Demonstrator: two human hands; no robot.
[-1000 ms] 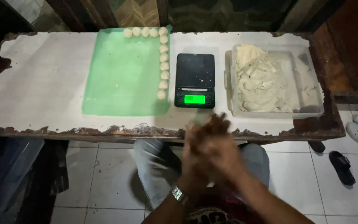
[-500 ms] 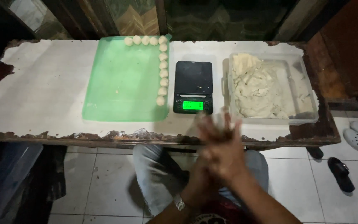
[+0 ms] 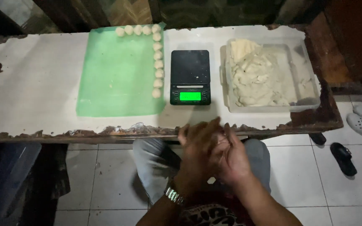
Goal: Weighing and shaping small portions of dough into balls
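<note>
Pressing left hand (image 3: 197, 150) against right hand (image 3: 231, 161), fingers together, below table edge (image 3: 105, 133).

Wide bare stretch of the white, chipped-edged table top (image 3: 30, 83) is seen left of the green rectangular mat (image 3: 114, 79). The mat's middle lies open; its far and right edges are lined by a row of small pale dough balls (image 3: 158, 65). A narrow gap is left between these and the black digital scale (image 3: 190, 77). Just right, the clear plastic tub of pale dough (image 3: 269, 75) blocks passage. The front strip near the pressed-together left hand (image 3: 197, 146) and right hand (image 3: 231, 157) stays unobstructed.
</note>
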